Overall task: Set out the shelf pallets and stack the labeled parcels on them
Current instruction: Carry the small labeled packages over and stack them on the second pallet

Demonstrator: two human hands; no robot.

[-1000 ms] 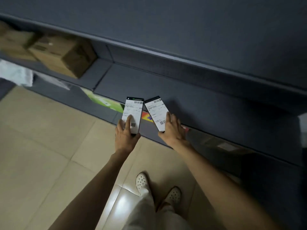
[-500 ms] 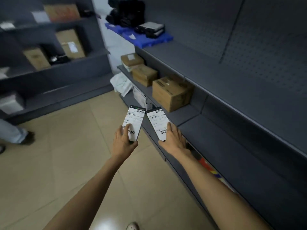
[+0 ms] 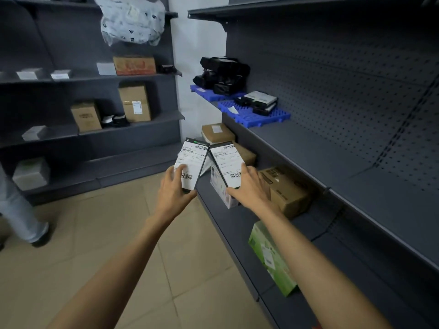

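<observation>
My left hand [image 3: 174, 194] grips a small black parcel [image 3: 193, 162] with a white barcode label facing me. My right hand [image 3: 249, 188] grips a second labeled black parcel [image 3: 225, 162] right beside it, their top corners almost touching. Both are held out in front of the dark grey shelving. Two blue slatted pallets [image 3: 256, 113] lie end to end on the middle shelf at the right. The far one carries a heap of black wrapped parcels [image 3: 222, 74]; the near one holds flat black labeled parcels [image 3: 260, 102].
Brown cartons [image 3: 288, 193] and a green box [image 3: 270, 257] fill the lower right shelves. The middle shelf [image 3: 332, 162] runs bare toward me. Cartons [image 3: 135, 103] and a white bag [image 3: 131, 20] sit on the left rack. A person's leg [image 3: 21, 217] stands at left on the tiled floor.
My view has swung up from the floor and low shelf to the aisle and the blue pallets. Both hands keep the two parcels side by side.
</observation>
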